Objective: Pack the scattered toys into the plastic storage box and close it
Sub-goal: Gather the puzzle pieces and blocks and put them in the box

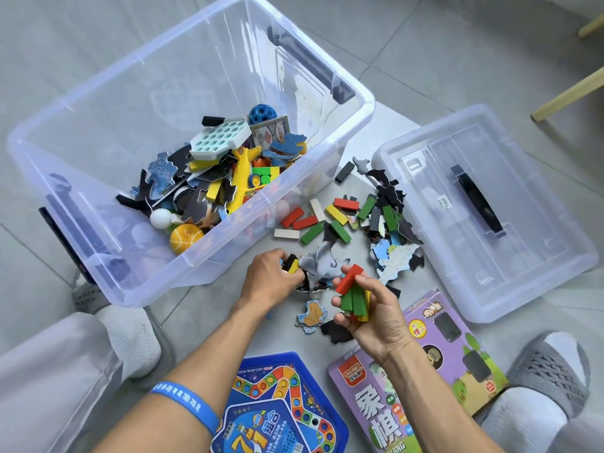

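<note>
The head view shows the clear box (108, 132) standing open on the tiled floor (457, 44), at the upper left, with toys piled in its near right corner: a yellow plane (243, 178), a white-and-teal tray (217, 140), a blue ball (261, 114), an orange ball (185, 238) and many puzzle pieces. Its lid (483, 210) lies flat on the floor to the right, apart from the box, with the dark handle up. Between box and lid the loose blocks (330, 220) in red, green, yellow and white lie scattered, mixed with puzzle pieces (392, 256). The left hand (271, 276) is low on the floor just in front of the box and its fingers curl around a few blocks, one yellow and one black. The right hand (369, 308) is lifted and grips a bundle of red, green and yellow blocks. Near the bottom lie a blue game board (281, 403) and a purple game box (434, 364), the right forearm crossing over the purple one.
</note>
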{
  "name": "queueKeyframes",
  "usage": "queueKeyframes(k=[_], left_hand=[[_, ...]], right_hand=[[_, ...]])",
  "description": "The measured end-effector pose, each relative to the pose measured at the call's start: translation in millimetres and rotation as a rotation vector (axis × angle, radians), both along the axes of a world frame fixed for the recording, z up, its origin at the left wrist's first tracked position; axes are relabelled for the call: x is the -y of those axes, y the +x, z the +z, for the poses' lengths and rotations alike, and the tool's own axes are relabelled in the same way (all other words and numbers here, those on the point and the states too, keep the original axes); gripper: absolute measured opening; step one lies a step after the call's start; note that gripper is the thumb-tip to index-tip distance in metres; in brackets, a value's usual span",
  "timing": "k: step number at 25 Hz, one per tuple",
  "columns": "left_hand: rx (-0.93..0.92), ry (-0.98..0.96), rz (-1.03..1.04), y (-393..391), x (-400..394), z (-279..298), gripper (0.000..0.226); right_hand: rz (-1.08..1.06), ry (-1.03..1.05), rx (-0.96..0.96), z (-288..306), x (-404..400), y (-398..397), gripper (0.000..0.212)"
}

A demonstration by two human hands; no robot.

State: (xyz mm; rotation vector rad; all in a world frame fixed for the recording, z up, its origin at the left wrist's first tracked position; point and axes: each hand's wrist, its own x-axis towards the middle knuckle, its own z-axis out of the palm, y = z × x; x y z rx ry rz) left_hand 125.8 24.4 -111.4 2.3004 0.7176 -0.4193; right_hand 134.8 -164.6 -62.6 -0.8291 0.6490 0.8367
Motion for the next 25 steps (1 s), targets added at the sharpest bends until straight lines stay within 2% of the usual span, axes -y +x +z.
queueKeyframes(k=[3,6,9,13,15,16,19,22,25], left_hand=[[0.086,-0.598,0.481,-15.2,10.1,28.7,0.013],[0.171,-1.087,0.633,-40.2,22.6,81.8,0.022],[0.249,-1.365,0.732,-60.8,28.4,131.7,0.038],[0.413,-1.495,0.974,-67.7,16.4,202.8,0.026],[0.454,-1.499,1.064,-57.2,-4.2,232.0,0.021],[0.479,-1.517,1.098,-49.5,-17.9,243.9,0.023],[0.560,-1.659,1.052,-29.6,-54.5,271.7,0.054],[0.565,-1.660,1.028,-27.2,-73.6,277.5,0.079],[0.622,-1.574,1.122,-34.6,-70.2,269.8,0.077]], right_hand=[[-0.006,-0.024,-0.003,11.7,-5.7,0.5,0.021],[0.026,-0.010,0.034,44.5,-11.8,-7.0,0.017],[0.042,-0.028,0.098,87.6,-16.3,-20.7,0.016],[0.003,-0.052,0.149,160.1,-46.3,-24.0,0.018],[-0.074,-0.042,0.091,191.7,-77.1,-8.3,0.005],[-0.104,-0.012,0.069,204.5,-95.5,0.8,0.012],[-0.102,0.103,0.091,230.3,-134.6,23.6,0.056],[-0.131,0.116,0.079,240.5,-146.2,27.3,0.062],[-0.218,0.110,0.053,226.3,-134.3,23.9,0.057]])
